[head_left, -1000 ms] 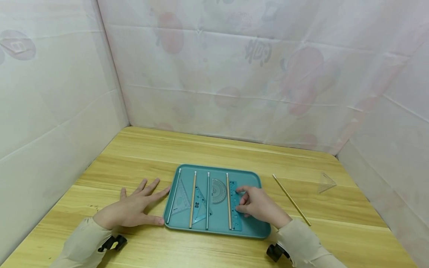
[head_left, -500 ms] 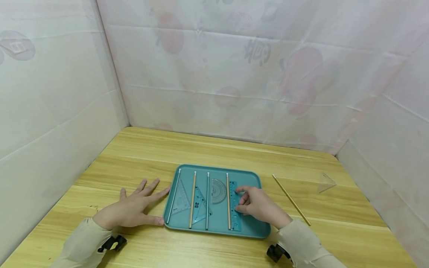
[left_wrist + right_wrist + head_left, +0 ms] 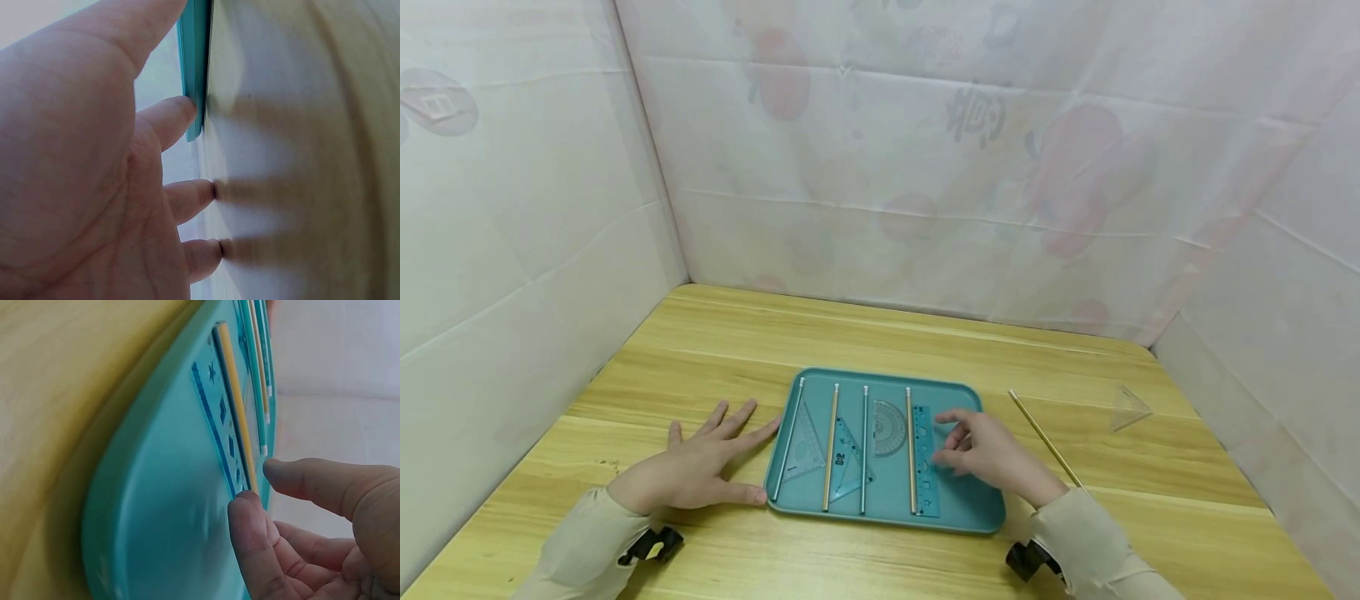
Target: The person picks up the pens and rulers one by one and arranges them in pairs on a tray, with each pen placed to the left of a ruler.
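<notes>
A teal tray [image 3: 962,508] lies on the table with pencils and clear drawing tools arranged in it. My left hand [image 3: 688,471] is spread flat on the tabletop, its thumb and index fingertips touching the tray's left rim [image 3: 194,69]. Over the tray's right part, my right hand [image 3: 988,454] hovers with thumb and fingers apart, holding nothing. Just left of its fingertips lies a blue ruler [image 3: 928,492] with cut-out shapes [image 3: 219,412], alongside a gold pencil [image 3: 912,467]. Further left are a protractor [image 3: 891,429], a teal pencil [image 3: 864,458], a blue set square [image 3: 848,479] and another gold pencil [image 3: 831,450].
At the tray's left end lie a clear set square [image 3: 803,454] and a teal pencil [image 3: 787,442]. Right of the tray, a gold pencil [image 3: 1041,433], partly behind my right sleeve, and a small clear set square [image 3: 1130,410] rest on the wooden table [image 3: 880,558]. Cloth walls surround the table.
My right hand has let go of the ruler and drawn slightly to the right. The ruler stays beside the gold pencil, and my left hand has not moved.
</notes>
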Demonstrator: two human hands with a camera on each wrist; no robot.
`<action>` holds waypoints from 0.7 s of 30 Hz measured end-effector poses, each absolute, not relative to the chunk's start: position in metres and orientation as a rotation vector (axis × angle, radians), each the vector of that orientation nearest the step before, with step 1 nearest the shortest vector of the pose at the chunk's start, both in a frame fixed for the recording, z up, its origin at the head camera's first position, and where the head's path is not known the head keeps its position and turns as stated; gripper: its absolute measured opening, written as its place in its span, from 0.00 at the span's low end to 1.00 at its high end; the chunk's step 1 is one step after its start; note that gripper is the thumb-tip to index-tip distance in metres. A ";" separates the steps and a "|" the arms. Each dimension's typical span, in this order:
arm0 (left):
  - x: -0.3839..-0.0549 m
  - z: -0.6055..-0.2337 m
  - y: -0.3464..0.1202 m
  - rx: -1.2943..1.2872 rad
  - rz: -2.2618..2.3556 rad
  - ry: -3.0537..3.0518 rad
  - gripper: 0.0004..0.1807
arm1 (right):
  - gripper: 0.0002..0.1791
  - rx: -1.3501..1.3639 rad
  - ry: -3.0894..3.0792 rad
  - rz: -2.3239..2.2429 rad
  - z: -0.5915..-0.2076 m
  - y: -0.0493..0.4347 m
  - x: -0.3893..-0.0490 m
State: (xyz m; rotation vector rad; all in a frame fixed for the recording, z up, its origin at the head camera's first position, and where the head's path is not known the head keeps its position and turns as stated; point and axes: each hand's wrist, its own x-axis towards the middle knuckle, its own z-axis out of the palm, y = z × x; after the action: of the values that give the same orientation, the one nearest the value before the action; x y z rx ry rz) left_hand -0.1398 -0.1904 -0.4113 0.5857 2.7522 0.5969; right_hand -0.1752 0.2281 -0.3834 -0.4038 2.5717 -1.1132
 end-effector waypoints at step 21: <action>-0.140 -0.412 -0.190 0.593 0.590 2.756 0.56 | 0.31 -0.257 2.684 -1.115 -0.382 0.254 -0.184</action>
State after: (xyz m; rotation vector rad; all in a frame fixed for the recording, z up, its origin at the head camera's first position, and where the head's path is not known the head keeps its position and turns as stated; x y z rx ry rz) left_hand -0.1399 -0.1901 -0.4118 0.5931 2.7562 0.5898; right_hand -0.1843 0.2537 -0.3824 -0.2566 2.6835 -1.1149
